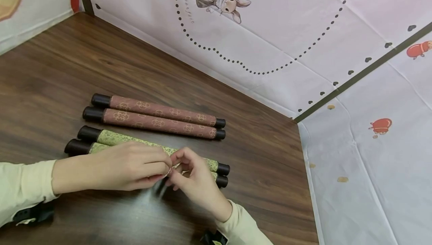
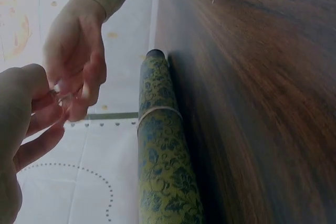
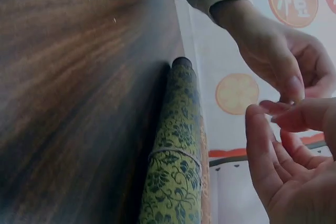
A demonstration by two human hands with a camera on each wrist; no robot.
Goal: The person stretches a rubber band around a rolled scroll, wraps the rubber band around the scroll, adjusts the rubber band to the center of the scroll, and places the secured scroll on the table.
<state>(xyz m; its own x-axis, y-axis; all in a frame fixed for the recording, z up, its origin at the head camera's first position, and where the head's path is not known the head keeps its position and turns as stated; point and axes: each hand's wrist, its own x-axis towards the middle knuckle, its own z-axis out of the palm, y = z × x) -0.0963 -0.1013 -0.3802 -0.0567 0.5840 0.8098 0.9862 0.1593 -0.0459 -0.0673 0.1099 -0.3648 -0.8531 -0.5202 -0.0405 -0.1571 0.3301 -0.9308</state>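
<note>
Two green rolled scrolls (image 1: 125, 137) with a dark leafy pattern and black end knobs lie side by side on the table. Above them, the left hand (image 1: 135, 166) and right hand (image 1: 195, 185) meet fingertip to fingertip. Thumb and fingers of both pinch a small piece of thin, pale string (image 2: 62, 98), mostly hidden by the fingers; what its ends join to I cannot tell. A light cord (image 2: 157, 109) circles the nearer green scroll (image 3: 170, 182). Both forearms partly cover the green scrolls in the head view.
Two reddish-brown scrolls (image 1: 162, 119) with gold floral motifs lie parallel just beyond the green pair. The dark wood table (image 1: 263, 155) is bordered by printed white sheets (image 1: 270, 23) at the back and sides. Black wrist devices (image 1: 35, 215) sit on both sleeves.
</note>
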